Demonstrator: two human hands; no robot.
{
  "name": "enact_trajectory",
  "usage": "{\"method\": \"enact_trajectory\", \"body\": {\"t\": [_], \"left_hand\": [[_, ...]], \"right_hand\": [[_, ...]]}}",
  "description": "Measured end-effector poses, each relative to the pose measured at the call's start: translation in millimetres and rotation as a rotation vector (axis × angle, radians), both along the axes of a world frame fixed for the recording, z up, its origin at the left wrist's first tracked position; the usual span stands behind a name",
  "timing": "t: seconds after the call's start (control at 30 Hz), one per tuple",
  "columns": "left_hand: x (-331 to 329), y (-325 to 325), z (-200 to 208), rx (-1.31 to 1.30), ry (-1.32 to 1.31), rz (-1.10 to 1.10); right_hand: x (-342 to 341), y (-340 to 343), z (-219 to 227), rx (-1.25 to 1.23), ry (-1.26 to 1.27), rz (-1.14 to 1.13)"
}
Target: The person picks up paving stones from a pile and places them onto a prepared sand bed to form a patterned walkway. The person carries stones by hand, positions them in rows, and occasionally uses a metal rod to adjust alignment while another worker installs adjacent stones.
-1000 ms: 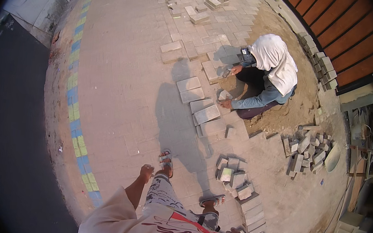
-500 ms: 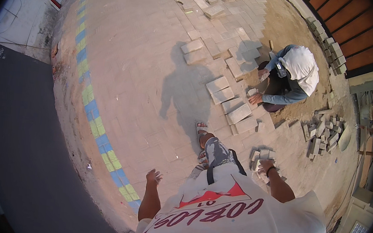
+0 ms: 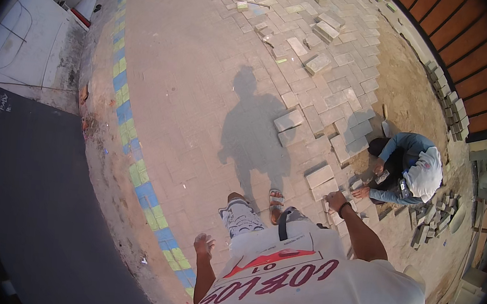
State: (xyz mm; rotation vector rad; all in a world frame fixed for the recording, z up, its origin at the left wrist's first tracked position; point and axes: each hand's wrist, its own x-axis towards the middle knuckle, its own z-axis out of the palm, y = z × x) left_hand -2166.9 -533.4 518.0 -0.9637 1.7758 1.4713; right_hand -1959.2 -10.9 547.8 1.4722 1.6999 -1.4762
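Observation:
My left hand hangs low beside my shirt, its pale-tipped fingers loosely bent and nothing visible in them. Out to the right, my right hand, with a dark band at the wrist, appears over some loose grey pavers. Its fingers are small and blend with the pale blocks behind, so I cannot make out whether they hold anything. Beneath me, one sandaled foot rests on the laid paving. Farther up lie two more loose pavers.
A co-worker crouches at the right by bare sand, hands low near small blocks. A rubble pile lies beyond. Stacked pavers line the orange slatted gate. Blue and yellow edging runs along the left, beside a dark panel.
I have stepped, and my view has shifted. My right hand is now over the paver stack beside the co-worker instead of near a smaller block heap. The co-worker appears lower and farther right.

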Motion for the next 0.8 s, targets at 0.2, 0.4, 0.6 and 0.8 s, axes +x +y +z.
{"method": "enact_trajectory", "body": {"t": [0.2, 0.4, 0.6, 0.8], "left_hand": [[-125, 16, -12, -0.130, -0.237, 0.086], [-304, 84, -23, 0.001, -0.343, -0.115], [-600, 152, 4, -0.066, 0.049, -0.330], [-837, 302, -1, -0.195, 0.222, -0.284]], "right_hand": [[-219, 83, -14, 0.196, 0.050, 0.171], [-290, 104, -75, 0.224, -0.192, 0.617], [-440, 79, 10, -0.161, -0.112, -0.287], [-473, 140, -57, -0.294, -0.246, -0.510]]}}
